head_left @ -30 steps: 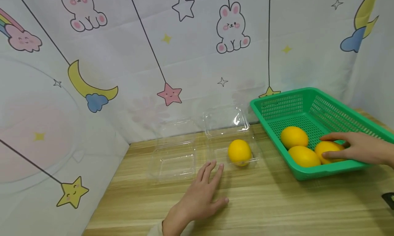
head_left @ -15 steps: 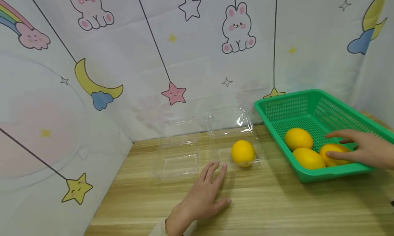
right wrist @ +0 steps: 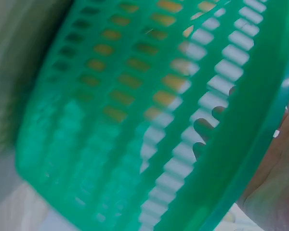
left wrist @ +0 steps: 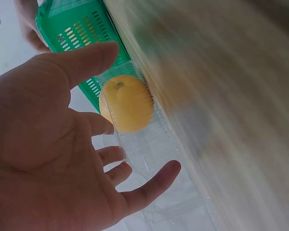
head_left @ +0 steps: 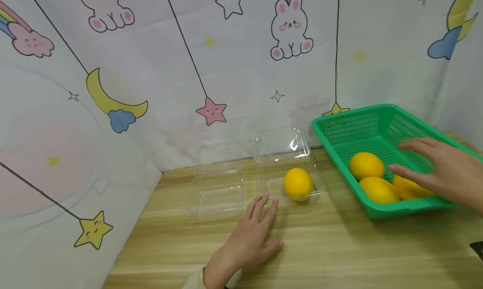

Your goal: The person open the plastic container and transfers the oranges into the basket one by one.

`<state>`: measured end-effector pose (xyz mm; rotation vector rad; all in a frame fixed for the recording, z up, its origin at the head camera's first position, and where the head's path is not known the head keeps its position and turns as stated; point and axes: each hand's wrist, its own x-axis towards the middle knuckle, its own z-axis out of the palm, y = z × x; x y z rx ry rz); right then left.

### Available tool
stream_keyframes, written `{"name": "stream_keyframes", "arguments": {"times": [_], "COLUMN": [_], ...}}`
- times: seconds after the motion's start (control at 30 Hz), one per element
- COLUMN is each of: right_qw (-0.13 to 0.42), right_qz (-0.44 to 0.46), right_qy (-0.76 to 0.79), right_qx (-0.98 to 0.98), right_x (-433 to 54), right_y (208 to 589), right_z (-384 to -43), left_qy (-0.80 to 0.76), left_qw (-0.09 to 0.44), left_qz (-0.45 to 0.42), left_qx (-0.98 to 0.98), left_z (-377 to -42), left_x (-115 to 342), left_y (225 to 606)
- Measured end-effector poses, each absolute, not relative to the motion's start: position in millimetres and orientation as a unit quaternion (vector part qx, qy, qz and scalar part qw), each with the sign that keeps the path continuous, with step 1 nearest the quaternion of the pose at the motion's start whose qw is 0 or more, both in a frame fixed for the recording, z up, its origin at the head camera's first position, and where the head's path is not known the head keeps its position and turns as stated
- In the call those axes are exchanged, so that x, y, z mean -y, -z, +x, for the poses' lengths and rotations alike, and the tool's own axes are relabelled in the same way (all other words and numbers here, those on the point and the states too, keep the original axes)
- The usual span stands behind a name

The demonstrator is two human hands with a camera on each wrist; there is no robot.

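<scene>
My left hand (head_left: 247,241) lies low over the wooden table with fingers spread, holding nothing. Just beyond its fingertips an orange (head_left: 298,183) sits in the front part of a clear plastic clamshell box (head_left: 281,145) whose lid stands up. The left wrist view shows the palm beside that orange (left wrist: 127,103). On the right, my right hand (head_left: 447,169) hovers over the green basket (head_left: 390,212), thumb and fingers apart. Beneath it are three oranges, at the left (head_left: 367,166), front (head_left: 379,191) and right (head_left: 411,189). In the right wrist view the basket wall (right wrist: 231,159) mostly hides the hand.
A second clear clamshell box (head_left: 220,200), lid up, stands left of the first. Behind them hangs a white cloth (head_left: 241,71) with cartoon prints. A small black object (head_left: 477,249) shows at the right edge.
My right hand has risen off the right-hand orange, which stays in the basket, and its fingers have spread. My left hand has stayed nearly still. The head view has shifted slightly.
</scene>
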<state>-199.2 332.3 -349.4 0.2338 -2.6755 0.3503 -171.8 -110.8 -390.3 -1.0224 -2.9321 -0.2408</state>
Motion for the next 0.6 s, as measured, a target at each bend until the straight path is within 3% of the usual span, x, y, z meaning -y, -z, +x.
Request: {"name": "stream_keyframes", "arguments": {"times": [0.6], "right_qw": [0.167], "right_qz": [0.153], "right_qy": [-0.202], "right_qx": [0.953], "right_x": [-256], "right_y": [336], "right_z": [-196], "left_qy": [0.080], "left_qw": [0.006], "left_qz": [-0.305], "left_qx": [0.949], "left_z": [-169], "left_x": [110], "left_y": [391]}}
